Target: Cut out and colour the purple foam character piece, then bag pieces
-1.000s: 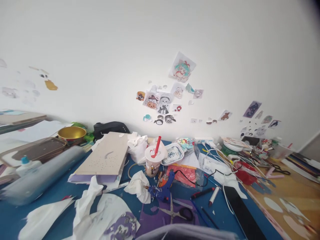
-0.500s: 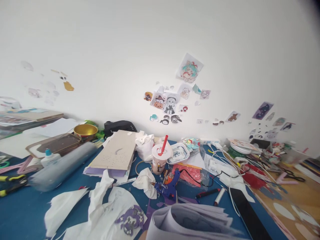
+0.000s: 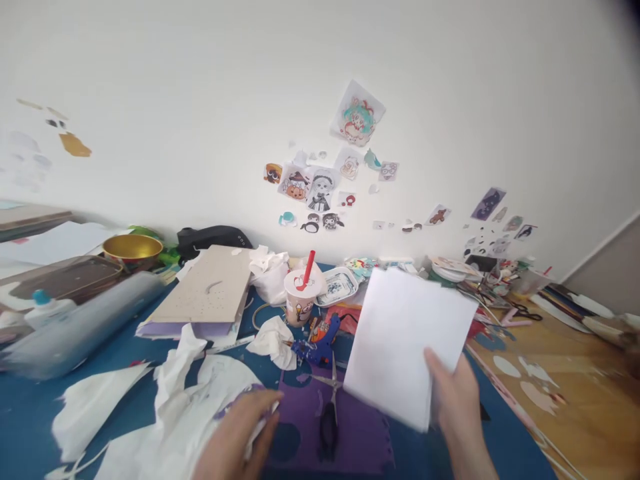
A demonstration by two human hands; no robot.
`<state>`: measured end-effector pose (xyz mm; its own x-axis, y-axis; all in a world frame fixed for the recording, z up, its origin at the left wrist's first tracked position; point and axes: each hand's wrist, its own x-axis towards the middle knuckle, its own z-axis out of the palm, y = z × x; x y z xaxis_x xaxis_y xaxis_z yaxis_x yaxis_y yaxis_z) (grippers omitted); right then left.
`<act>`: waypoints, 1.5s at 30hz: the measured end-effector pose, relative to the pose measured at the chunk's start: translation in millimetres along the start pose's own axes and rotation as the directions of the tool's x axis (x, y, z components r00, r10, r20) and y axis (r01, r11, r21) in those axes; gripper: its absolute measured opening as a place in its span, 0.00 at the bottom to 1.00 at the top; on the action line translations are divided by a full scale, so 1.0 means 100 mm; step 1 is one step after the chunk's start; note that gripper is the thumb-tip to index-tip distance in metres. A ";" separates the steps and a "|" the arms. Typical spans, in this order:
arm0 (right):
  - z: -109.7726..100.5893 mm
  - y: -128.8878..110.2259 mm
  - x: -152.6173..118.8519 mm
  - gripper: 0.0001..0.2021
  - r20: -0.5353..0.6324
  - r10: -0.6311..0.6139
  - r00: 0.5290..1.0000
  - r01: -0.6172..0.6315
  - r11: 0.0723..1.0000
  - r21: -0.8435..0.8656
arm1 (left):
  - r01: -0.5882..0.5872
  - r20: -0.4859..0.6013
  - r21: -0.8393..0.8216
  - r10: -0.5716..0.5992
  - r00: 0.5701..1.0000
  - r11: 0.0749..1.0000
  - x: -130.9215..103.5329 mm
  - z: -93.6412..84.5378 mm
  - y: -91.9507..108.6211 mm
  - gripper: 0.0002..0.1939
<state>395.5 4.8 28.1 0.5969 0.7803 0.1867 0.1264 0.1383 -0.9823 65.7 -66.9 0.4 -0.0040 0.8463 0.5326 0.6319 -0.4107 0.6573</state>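
Gripping the white paper sheets (image 3: 405, 333) by their near right edge, your right hand (image 3: 453, 393) in the head view has its thumb laid across the front face. The sheets are tilted, right of the middle of the tabletop (image 3: 30, 423), and hide part of the clutter behind them. Your left hand (image 3: 240, 430) is near and left of the sheets, well apart from them, with its fingers curled to a narrow gap. A pale sliver (image 3: 260, 427) shows there, but you cannot tell what it is or whether it is pinched.

Between your hands, the scissors (image 3: 329, 420) lie with blades spread toward the far side and black handles toward you, on a purple sheet (image 3: 363, 440) with cut-out holes. Just beyond the blades is the blue glue gun (image 3: 324, 341), with a crumpled tissue (image 3: 274, 343) at its left. Farther back stands a lidded drink cup (image 3: 299, 307) with a red straw (image 3: 309, 267), just left of a white tray (image 3: 337, 287). On the far left are a flat cardboard piece (image 3: 200, 283) and a gold bowl (image 3: 133, 248).
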 end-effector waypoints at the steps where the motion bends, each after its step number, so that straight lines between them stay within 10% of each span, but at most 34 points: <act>1: 0.04 -0.06 0.28 0.30 -0.047 -0.090 0.995 0.086 0.993 -0.076 | -0.030 -0.013 0.131 0.032 0.999 0.991 0.07 -0.11 -0.06 0.14; 5: 0.29 -0.13 1.11 0.24 -0.031 -0.197 0.980 0.178 0.935 -0.306 | -0.031 0.081 0.518 -0.013 0.997 0.855 0.15 -0.41 -0.36 0.21; 8: 0.48 -0.07 1.23 0.27 -0.001 -0.282 0.959 0.258 0.878 -0.403 | 0.014 0.155 0.593 -0.131 0.979 0.805 0.07 -0.39 -0.50 0.19; 15: 1.01 -0.10 0.60 0.15 0.253 -0.534 0.807 0.590 0.739 -0.326 | 0.036 0.238 0.606 -0.224 0.945 0.795 0.12 -0.23 -0.39 0.26; 20: 1.50 -0.17 0.07 0.08 0.563 -0.568 0.600 0.728 0.679 -0.091 | 0.020 0.409 0.564 -0.301 0.861 0.825 0.26 -0.24 -0.25 0.26; 31: 1.61 -0.01 -0.51 0.07 0.778 -0.491 0.393 0.650 0.746 0.143 | -0.020 0.287 0.353 -0.088 0.954 0.936 0.16 -0.11 -0.39 0.21; 37: 1.52 -0.14 -0.65 0.06 0.908 -0.408 0.099 0.506 0.806 0.307 | 0.197 0.304 0.117 -0.224 0.926 0.973 0.30 -0.15 -0.18 0.26; 40: 1.51 -0.15 -0.68 0.08 0.882 -0.448 0.150 0.507 0.800 0.320 | 0.250 0.270 0.022 -0.247 0.931 0.968 0.58 -0.11 -0.07 0.25; 45: 1.52 -0.16 -0.48 0.11 0.785 -0.372 0.496 0.363 0.910 0.202 | 0.437 0.479 -0.405 -0.221 0.850 0.803 1.11 0.04 -0.01 0.26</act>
<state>244.4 57.6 32.3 -0.3725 0.8142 0.4454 0.1715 0.5321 -0.8291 68.2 28.7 56.7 0.2281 0.9722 0.0523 0.1914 -0.0975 0.9767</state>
